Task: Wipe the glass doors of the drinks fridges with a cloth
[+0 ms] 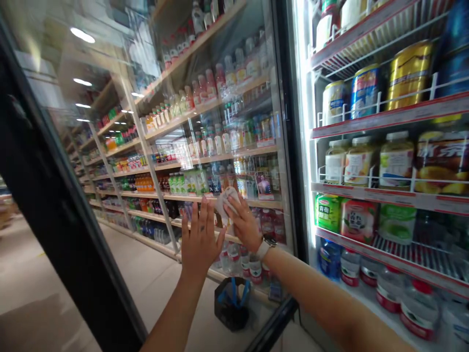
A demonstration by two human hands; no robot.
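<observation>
A glass door [120,83] in a black frame stands open before me. My left hand [200,237] lies flat against the glass with its fingers spread upward, holding nothing. To its right, my right hand [244,222] presses a crumpled white cloth [227,201] to the pane, its fingers bent over the cloth. A watch [270,240] is on the right wrist. Shelves of bottles show through or in the glass behind both hands.
A lit refrigerator shelf [366,193] with cans, jars and bottles is at the right. Below the hands, a dark container [231,313] with blue straps sits on the floor beyond the glass. The door's black frame edge [58,195] slants down the left side.
</observation>
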